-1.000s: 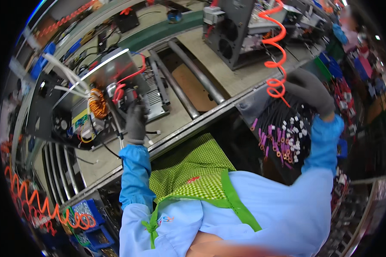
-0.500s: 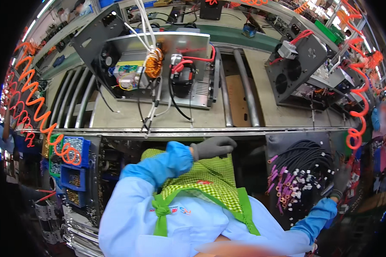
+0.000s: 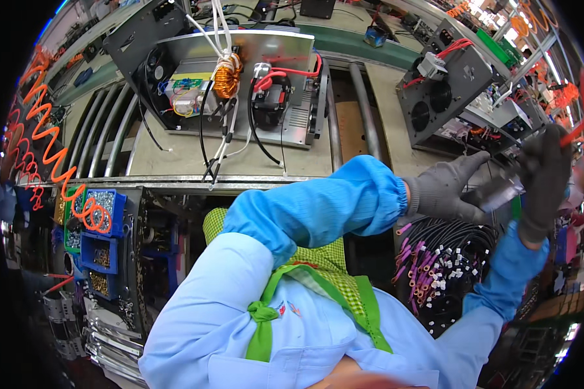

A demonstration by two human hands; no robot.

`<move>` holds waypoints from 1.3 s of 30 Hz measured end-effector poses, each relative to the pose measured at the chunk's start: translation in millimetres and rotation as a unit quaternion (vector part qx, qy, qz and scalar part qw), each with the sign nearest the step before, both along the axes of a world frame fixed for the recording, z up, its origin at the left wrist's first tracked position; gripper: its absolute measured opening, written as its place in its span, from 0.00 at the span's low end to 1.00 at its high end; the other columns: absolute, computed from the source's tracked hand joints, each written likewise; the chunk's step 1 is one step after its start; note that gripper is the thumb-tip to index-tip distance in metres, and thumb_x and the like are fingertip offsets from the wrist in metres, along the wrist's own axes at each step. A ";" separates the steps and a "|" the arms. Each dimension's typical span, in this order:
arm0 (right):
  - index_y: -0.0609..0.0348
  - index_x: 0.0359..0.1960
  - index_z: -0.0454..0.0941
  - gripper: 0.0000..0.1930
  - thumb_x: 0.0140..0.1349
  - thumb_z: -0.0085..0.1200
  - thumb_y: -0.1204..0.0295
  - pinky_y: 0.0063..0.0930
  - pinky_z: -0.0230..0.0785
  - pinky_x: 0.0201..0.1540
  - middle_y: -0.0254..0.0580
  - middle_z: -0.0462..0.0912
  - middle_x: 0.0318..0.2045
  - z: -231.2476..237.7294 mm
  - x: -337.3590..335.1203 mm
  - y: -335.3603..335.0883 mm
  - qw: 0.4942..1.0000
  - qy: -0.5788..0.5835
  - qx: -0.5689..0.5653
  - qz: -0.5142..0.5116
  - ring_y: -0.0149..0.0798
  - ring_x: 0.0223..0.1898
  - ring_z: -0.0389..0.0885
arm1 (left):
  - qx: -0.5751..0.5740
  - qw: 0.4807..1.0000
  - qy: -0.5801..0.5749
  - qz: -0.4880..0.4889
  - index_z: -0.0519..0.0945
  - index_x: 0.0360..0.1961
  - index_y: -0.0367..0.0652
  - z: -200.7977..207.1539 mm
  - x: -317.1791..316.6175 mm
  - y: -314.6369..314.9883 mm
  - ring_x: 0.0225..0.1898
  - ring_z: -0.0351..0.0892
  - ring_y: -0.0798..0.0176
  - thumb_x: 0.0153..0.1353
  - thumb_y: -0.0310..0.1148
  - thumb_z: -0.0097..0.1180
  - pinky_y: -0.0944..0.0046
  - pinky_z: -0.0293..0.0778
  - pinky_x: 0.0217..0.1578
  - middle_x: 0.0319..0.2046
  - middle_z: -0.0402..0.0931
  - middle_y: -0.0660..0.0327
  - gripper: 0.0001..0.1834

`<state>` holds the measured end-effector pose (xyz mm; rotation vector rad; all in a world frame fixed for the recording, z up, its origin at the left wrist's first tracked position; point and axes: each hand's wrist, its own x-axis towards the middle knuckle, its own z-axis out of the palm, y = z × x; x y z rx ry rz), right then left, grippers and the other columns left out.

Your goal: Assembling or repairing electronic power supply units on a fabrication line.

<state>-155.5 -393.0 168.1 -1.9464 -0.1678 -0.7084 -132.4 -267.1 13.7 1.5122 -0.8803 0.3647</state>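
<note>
My right hand [image 3: 544,178], in a dark grey glove, is raised at the right and closed round a hand-held air tool [image 3: 501,196] with a silvery body. The tool is blurred, and its exact kind does not show. An orange-red hose [image 3: 581,123] comes out by the top of this hand. My left hand [image 3: 442,188], in a grey knitted glove, reaches across to the right. Its thumb and fingers are spread beside the tool's near end and hold nothing. Below both hands lies a bundle of black cables [image 3: 457,243] with purple sleeves and white connectors.
On the bench ahead sits an open metal chassis [image 3: 292,139] with a copper coil [image 3: 227,76] and wires. Another chassis [image 3: 444,97] stands at the right. Steel rollers [image 3: 368,120] lie between them. Blue bins [image 3: 98,253] of screws and an orange coiled hose [image 3: 55,159] are at left.
My right hand has risen from beside the cables, bringing the tool up. My left hand has swung right from in front of my apron, its fingers now spread near the tool. The view has shifted slightly.
</note>
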 end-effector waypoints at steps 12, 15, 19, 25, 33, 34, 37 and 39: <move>0.59 0.48 0.71 0.26 0.45 0.62 0.63 0.39 0.69 0.42 0.51 0.79 0.36 -74.7 -3.6 48.5 0.759 -0.124 -0.614 0.177 0.51 0.39 0.78 | 0.410 0.909 0.066 0.029 0.75 0.38 0.41 -45.8 24.4 103.6 0.35 0.78 0.44 0.43 0.46 0.63 0.51 0.72 0.36 0.31 0.79 0.50 0.25; 0.60 0.47 0.72 0.28 0.42 0.62 0.64 0.40 0.68 0.45 0.56 0.78 0.37 -146.8 29.2 26.9 0.765 0.232 -0.525 0.292 0.52 0.40 0.78 | 0.486 0.872 0.059 -0.003 0.77 0.33 0.44 -43.6 20.9 86.0 0.32 0.79 0.45 0.41 0.47 0.62 0.52 0.74 0.34 0.27 0.79 0.51 0.21; 0.61 0.43 0.73 0.25 0.44 0.63 0.63 0.42 0.69 0.41 0.56 0.79 0.35 -175.6 51.0 24.1 0.776 0.277 -0.390 0.411 0.56 0.38 0.77 | 0.542 0.840 0.005 -0.011 0.78 0.33 0.44 -56.7 35.2 83.0 0.31 0.79 0.46 0.40 0.48 0.63 0.51 0.75 0.32 0.26 0.79 0.52 0.22; 0.62 0.31 0.74 0.20 0.42 0.63 0.60 0.43 0.67 0.36 0.54 0.77 0.28 -185.9 78.8 1.4 0.829 0.205 -0.463 0.238 0.57 0.32 0.76 | 0.571 0.776 -0.133 0.233 0.73 0.44 0.40 -36.3 94.1 164.2 0.51 0.69 0.47 0.33 0.60 0.66 0.42 0.56 0.54 0.40 0.74 0.53 0.42; 0.57 0.34 0.71 0.23 0.43 0.64 0.55 0.42 0.69 0.34 0.48 0.75 0.31 -204.1 135.2 41.1 0.872 0.080 -0.462 0.140 0.53 0.33 0.77 | 0.765 0.535 -0.076 0.351 0.81 0.40 0.49 -39.4 149.6 244.5 0.49 0.74 0.52 0.49 0.33 0.56 0.44 0.57 0.55 0.40 0.79 0.57 0.14; 0.57 0.35 0.71 0.23 0.43 0.64 0.54 0.42 0.70 0.34 0.48 0.75 0.32 -205.7 140.2 47.7 0.872 0.065 -0.465 0.136 0.53 0.33 0.77 | 0.766 0.536 -0.078 0.346 0.81 0.40 0.49 -28.5 149.5 246.9 0.49 0.74 0.52 0.49 0.33 0.56 0.44 0.57 0.55 0.40 0.79 0.57 0.14; 0.55 0.36 0.71 0.24 0.44 0.64 0.54 0.43 0.70 0.33 0.47 0.75 0.32 -216.8 152.0 63.9 0.878 0.035 -0.451 0.157 0.52 0.33 0.78 | 0.791 0.546 -0.011 0.276 0.83 0.34 0.50 -10.9 154.9 268.4 0.35 0.81 0.52 0.46 0.31 0.58 0.50 0.67 0.38 0.30 0.81 0.57 0.11; 0.55 0.36 0.71 0.23 0.44 0.64 0.54 0.43 0.70 0.33 0.46 0.75 0.32 -219.3 152.3 71.9 0.875 0.045 -0.458 0.150 0.52 0.33 0.78 | 0.798 0.534 0.008 0.278 0.83 0.34 0.49 -10.1 157.7 265.2 0.35 0.81 0.52 0.47 0.31 0.58 0.51 0.67 0.38 0.31 0.81 0.57 0.11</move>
